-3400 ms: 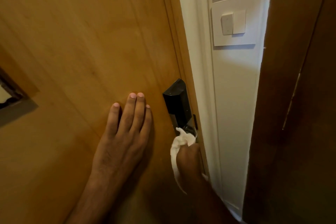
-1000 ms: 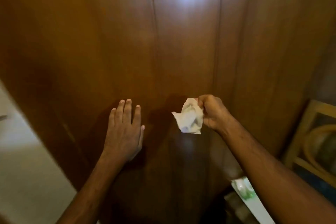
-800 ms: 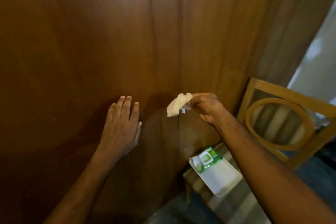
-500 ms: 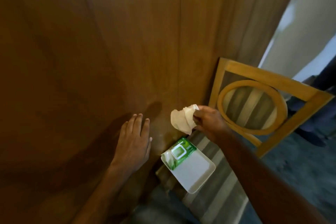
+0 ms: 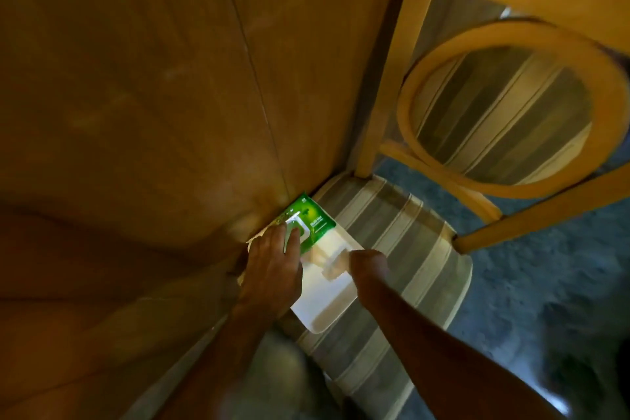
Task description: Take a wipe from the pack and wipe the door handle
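Note:
The wipe pack (image 5: 324,303), white with a green end and a flap lid, lies on a striped chair seat against the wood panelling. My left hand (image 5: 272,266) rests on the pack's left side, fingertips on the lid flap, holding it down. My right hand (image 5: 368,266) is closed on the crumpled white wipe (image 5: 332,266), which hangs blurred just over the white part of the pack. The door handle is out of view.
The wooden chair (image 5: 402,283) has a striped cushion and a backrest with a round ring (image 5: 409,85) rising at the right. Wood panelling (image 5: 170,95) fills the left. Blue-grey carpet (image 5: 545,283) lies beyond the chair.
I turned from the door down to the chair. Both hands dropped to the pack: the left left the panelling and landed on it, the right brought the wipe down over it.

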`<state>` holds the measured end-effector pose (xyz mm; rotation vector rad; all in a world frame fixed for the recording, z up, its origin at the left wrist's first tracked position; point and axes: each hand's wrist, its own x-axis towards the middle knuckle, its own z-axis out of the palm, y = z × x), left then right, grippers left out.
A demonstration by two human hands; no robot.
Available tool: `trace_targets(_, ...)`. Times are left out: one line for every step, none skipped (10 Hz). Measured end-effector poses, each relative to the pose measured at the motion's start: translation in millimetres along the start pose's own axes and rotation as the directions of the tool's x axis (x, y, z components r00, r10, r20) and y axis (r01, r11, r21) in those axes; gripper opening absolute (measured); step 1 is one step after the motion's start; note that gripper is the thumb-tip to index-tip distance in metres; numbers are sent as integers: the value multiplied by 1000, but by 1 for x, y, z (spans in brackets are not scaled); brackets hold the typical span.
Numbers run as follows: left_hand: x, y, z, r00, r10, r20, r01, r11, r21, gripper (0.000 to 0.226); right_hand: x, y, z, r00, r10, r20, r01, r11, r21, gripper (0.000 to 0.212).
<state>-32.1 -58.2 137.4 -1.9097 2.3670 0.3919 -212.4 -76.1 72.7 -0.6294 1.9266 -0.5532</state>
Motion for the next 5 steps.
trace_targets(3, -4, 19, 999, -42, 32, 42, 999, 0, 57, 10, 25, 21, 995, -83, 54, 95, 953, -289, 26)
trace_targets(-2, -9, 37, 993, -79, 84, 77, 997, 17, 60, 9, 51, 37, 974, -121, 189, 210, 792, -573, 31)
trace_targets(-6, -11, 37, 991, -98, 88, 97, 995, 15, 61, 7, 68, 42, 931, -225, 286, 361, 676, -642, 33)
trace_targets(-17, -15, 34, 986, -132, 98, 128, 991, 51, 60, -6, 63, 37, 879, -361, 313, 472, 554, -686, 37)
trace_targets(-31, -20, 28, 988, -130, 86, 128, 991, 35, 58, -16, 51, 31, 912, -388, 129, 374, 662, -649, 34)
